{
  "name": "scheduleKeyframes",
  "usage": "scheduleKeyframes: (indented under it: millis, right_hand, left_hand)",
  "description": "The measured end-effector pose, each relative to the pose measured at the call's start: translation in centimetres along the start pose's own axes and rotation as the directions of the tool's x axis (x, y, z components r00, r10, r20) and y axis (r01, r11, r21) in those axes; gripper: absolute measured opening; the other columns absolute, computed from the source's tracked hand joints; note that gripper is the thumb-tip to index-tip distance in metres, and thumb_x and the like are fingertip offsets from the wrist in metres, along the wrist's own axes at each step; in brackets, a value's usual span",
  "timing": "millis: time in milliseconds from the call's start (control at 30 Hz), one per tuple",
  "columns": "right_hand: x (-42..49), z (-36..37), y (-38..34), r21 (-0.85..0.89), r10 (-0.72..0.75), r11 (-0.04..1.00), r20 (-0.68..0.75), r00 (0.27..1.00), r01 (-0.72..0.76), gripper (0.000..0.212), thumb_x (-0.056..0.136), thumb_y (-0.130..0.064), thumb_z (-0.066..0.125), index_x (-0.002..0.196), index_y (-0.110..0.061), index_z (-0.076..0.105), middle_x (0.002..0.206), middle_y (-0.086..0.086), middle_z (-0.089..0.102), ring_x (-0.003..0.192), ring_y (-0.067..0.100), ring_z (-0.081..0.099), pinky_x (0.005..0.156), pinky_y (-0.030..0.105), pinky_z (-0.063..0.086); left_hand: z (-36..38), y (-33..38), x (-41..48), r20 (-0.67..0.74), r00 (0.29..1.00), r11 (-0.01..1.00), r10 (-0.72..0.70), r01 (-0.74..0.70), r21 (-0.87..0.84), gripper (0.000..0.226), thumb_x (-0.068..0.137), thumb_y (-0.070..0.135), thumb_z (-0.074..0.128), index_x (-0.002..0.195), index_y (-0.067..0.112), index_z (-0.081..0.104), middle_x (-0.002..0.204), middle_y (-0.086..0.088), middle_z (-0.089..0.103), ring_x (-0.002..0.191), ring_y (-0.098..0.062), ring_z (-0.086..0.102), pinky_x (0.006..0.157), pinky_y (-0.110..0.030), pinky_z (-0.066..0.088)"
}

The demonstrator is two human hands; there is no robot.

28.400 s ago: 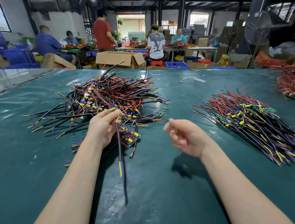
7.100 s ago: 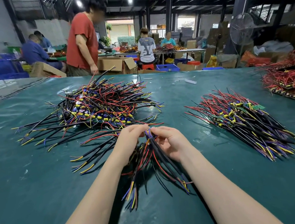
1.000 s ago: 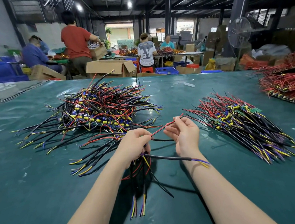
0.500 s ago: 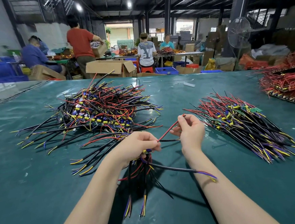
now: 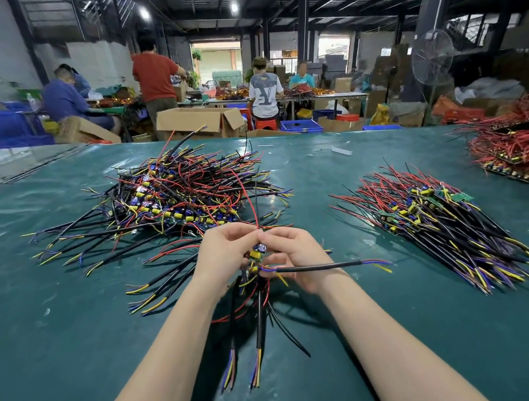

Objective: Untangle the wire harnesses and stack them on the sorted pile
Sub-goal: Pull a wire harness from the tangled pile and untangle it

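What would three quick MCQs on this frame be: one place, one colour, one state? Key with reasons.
1. The sorted pile lies: A. right of the tangled pile; B. left of it; C. on the floor.
2. The table cover is: A. red; B. dark green; C. white.
3. The left hand and right hand: A. lie flat, empty; B. hang idle; C. both grip the held harnesses.
Key: 1 A, the aligned wires sit on the right side. 2 B, a teal-green sheet shows all round the piles. 3 C, fingers of both hands curl round the wires and yellow parts.
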State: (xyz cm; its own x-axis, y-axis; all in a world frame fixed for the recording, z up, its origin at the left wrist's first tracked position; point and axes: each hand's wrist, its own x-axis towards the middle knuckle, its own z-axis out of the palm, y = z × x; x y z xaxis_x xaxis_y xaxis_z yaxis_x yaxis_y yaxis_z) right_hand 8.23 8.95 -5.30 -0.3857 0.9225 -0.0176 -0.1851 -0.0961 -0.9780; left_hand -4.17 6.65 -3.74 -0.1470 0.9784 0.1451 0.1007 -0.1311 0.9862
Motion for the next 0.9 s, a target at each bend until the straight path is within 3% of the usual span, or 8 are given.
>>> scheduleKeyframes:
  millis: [100,167,300,467,600,667,800,900]
  right_hand:
    - [-0.1,-0.1,0.1,0.031,0.023,0.999,0.050,0.998,-0.025,0.007,0.089,-0.013,0.058,0.082,-0.012,0.055,0.060,-0.005,0.062,0.050,0.010,0.062,0.049,0.024,0.053]
    - [-0.1,0.1,0.3,0.040,0.035,0.998,0.100,0.994,-0.039,0.005,0.090,-0.010,0.055,0.087,-0.012,0.053,0.060,-0.005,0.065,0.056,0.012,0.066,0.053,0.024,0.055]
    - [-0.1,-0.2,0.0,0.076,0.017,0.997,0.041,0.999,-0.020,0.011,0.090,-0.005,0.053,0.080,-0.009,0.056,0.065,0.009,0.055,0.060,0.020,0.058,0.050,0.021,0.053]
    - [0.0,0.2,0.1,-0.025,-0.079,0.996,0.056,0.995,0.080,0.018,0.093,-0.004,0.048,0.079,-0.009,0.057,0.059,0.003,0.053,0.042,0.009,0.057,0.042,0.020,0.050]
    - [0.1,0.3,0.1,-0.284,-0.181,0.937,0.105,0.978,0.204,0.024,0.094,0.000,0.044,0.078,-0.012,0.058,0.050,-0.002,0.052,0.033,0.004,0.046,0.034,0.017,0.043]
    - [0.0,0.0,0.0,-0.314,-0.168,0.928,0.129,0.977,0.201,0.025,0.094,0.001,0.045,0.078,-0.013,0.058,0.044,-0.007,0.052,0.032,0.003,0.046,0.034,0.018,0.044]
    - [-0.5,-0.4,-0.1,-0.362,-0.070,0.923,0.179,0.981,0.132,0.025,0.095,0.000,0.044,0.077,-0.014,0.056,0.054,0.010,0.045,0.033,0.005,0.047,0.037,0.020,0.048]
    - [-0.5,0.3,0.5,-0.315,-0.002,0.947,0.163,0.987,0.054,0.021,0.097,-0.006,0.043,0.078,-0.012,0.051,0.055,0.008,0.044,0.038,0.010,0.047,0.038,0.023,0.050]
  left_hand:
    - [-0.1,-0.4,0.0,-0.034,0.997,0.997,0.071,-0.070,0.033,0.013,0.082,0.006,0.066,0.072,0.013,0.067,0.063,0.007,0.064,0.051,0.008,0.056,0.053,-0.007,0.043]
    - [0.0,-0.7,0.1,-0.057,0.995,0.996,0.085,-0.083,0.030,0.019,0.083,0.006,0.065,0.068,0.017,0.064,0.062,0.006,0.062,0.049,0.008,0.054,0.049,-0.007,0.041]
    - [0.5,-0.6,0.3,-0.168,0.977,0.990,0.131,-0.119,0.080,0.023,0.079,0.004,0.068,0.063,0.019,0.063,0.061,0.006,0.062,0.052,0.004,0.055,0.057,-0.011,0.043]
    - [0.5,-0.4,0.0,-0.264,0.964,0.999,0.033,-0.034,0.001,0.013,0.078,0.007,0.071,0.068,0.015,0.066,0.065,0.005,0.061,0.062,-0.005,0.054,0.060,-0.020,0.042]
    - [-0.5,-0.3,0.3,-0.192,0.978,0.996,-0.082,0.087,0.019,0.013,0.078,0.008,0.070,0.069,0.017,0.065,0.066,0.004,0.060,0.062,-0.006,0.053,0.054,-0.021,0.039]
    - [-0.9,-0.3,0.5,-0.144,0.984,0.990,-0.109,0.120,0.072,0.013,0.078,0.009,0.070,0.069,0.017,0.066,0.066,0.002,0.061,0.063,-0.008,0.053,0.053,-0.021,0.039]
    - [-1.3,-0.5,0.4,-0.050,0.998,0.967,-0.036,0.047,0.251,0.015,0.073,0.005,0.072,0.064,0.016,0.067,0.061,0.004,0.060,0.059,-0.008,0.052,0.056,-0.022,0.037]
    - [-1.7,-0.8,0.2,-0.056,0.998,0.952,0.014,0.003,0.306,0.015,0.073,0.007,0.072,0.065,0.017,0.067,0.063,0.005,0.062,0.061,-0.007,0.053,0.059,-0.022,0.038]
